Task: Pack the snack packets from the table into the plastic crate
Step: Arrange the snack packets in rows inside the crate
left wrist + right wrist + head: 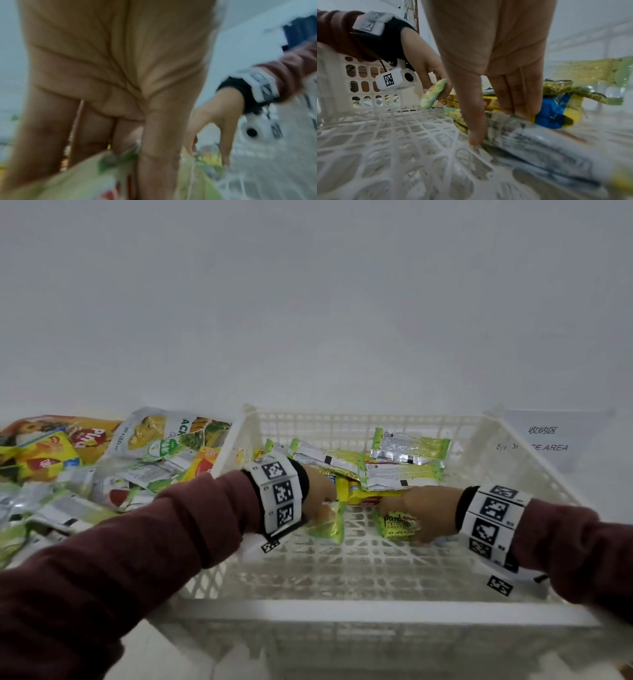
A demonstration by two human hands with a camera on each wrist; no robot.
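1. Sitting on the table, the white plastic crate (383, 609) has a stiff lattice floor and walls; I judge it rigid enough to take packets dropped in.
2. Lying left of the crate, the loose heap of snack packets (102, 467) looks light, soft and crinkly; larger pouches likely lift best by a sealed edge.
3. Reaching into the crate, the left hand (320, 494) pinches a small green packet (330, 525) between thumb and fingers, just above the floor.
4. Resting on the floor, the pandan packet (397, 525) has the right hand (423, 505) on it, its fingers curled around the glossy, probably slippery wrapper.
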